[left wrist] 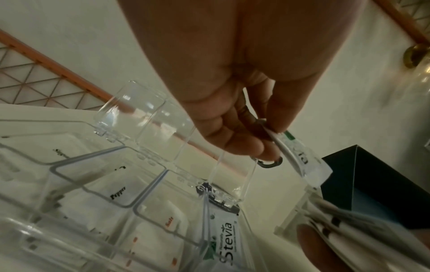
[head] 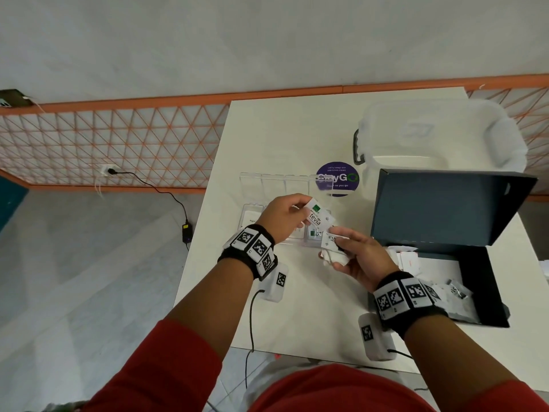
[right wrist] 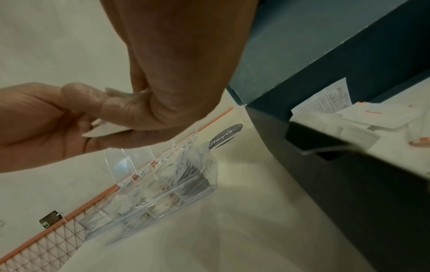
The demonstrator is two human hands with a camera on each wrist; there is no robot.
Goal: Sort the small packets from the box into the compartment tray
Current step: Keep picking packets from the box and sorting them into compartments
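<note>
two hands (head: pixel 285 220) (head: pixel 361 257), one stevia packet (head: pixel 316 217) pinched

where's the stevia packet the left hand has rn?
Head view, centre: Stevia packet pinched in the left hand, above the compartment tray's right end, just left of the right hand.

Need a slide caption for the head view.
Left hand pinches a Stevia packet above the clear tray; right hand holds more packets.

Likely an office pantry or break area; purple sticker (head: pixel 337 179) on white surface (head: pixel 285 138) mentions keeping pantries clean; orange lattice partition (head: pixel 118 144); pale tiled floor (head: pixel 89 263).
</note>
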